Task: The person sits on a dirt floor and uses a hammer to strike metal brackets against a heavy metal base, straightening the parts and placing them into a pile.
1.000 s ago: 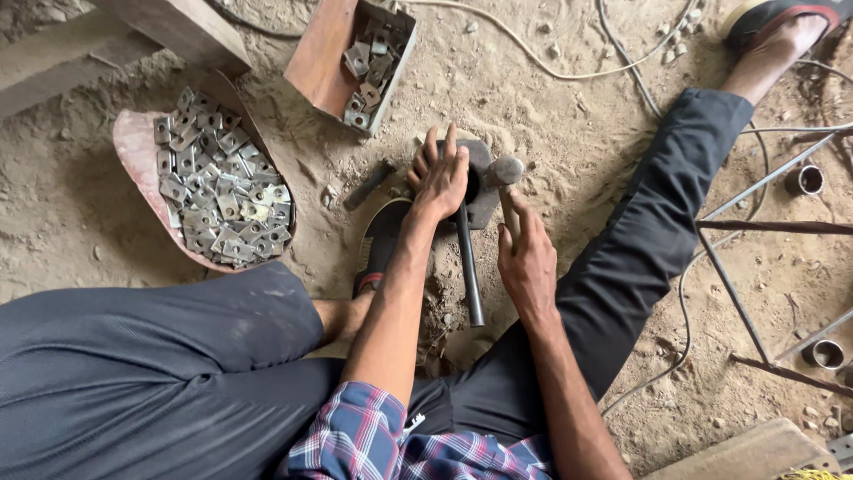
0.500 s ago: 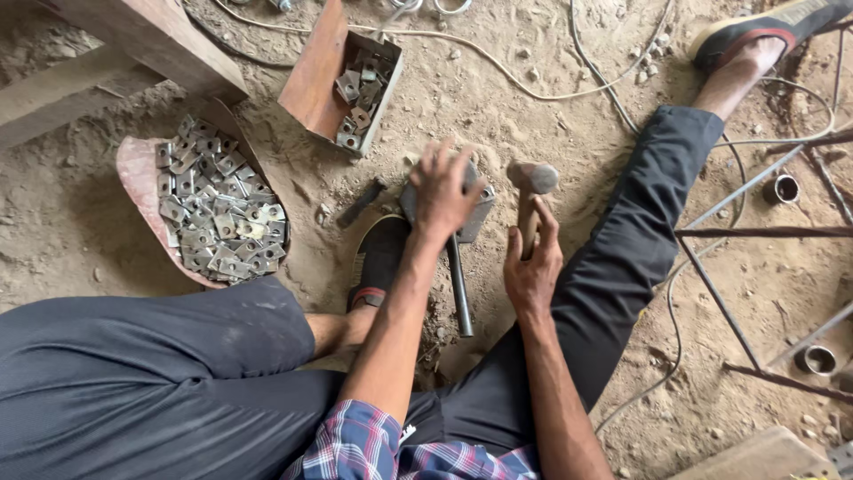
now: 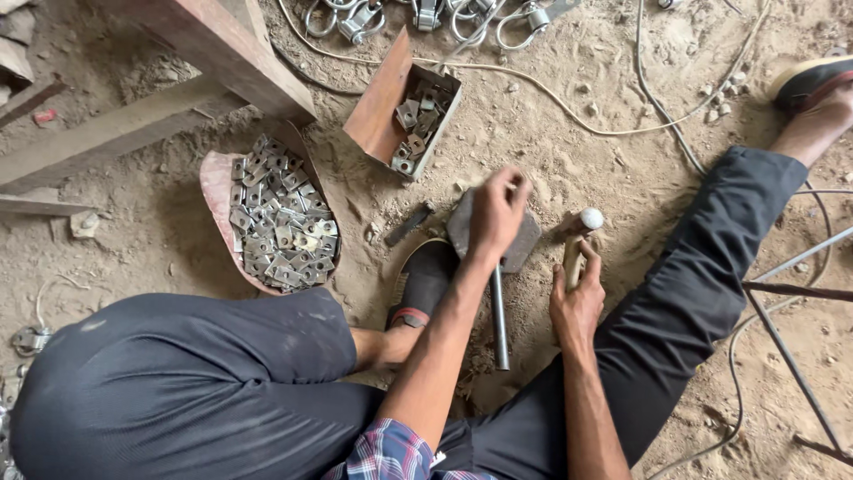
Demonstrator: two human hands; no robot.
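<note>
Bare dirt floor [image 3: 622, 133] open toward far right edge, only thin cable [image 3: 675, 116] crossing. Far left crowded: tray of metal plates [image 3: 275, 222], rusty box [image 3: 404, 116], wooden beams [image 3: 213, 44]. Metal rods [image 3: 791, 293] block right edge; legs hem near side.

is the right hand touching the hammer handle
Touching. The head view shows the right hand wrapped around the wooden handle of the hammer, whose head points up, away from the metal block.

The person wears dark grey trousers [image 3: 187, 382], a blue-and-red checked shirt [image 3: 391, 455] with short sleeves, and dark sandals [image 3: 425, 280].
</note>
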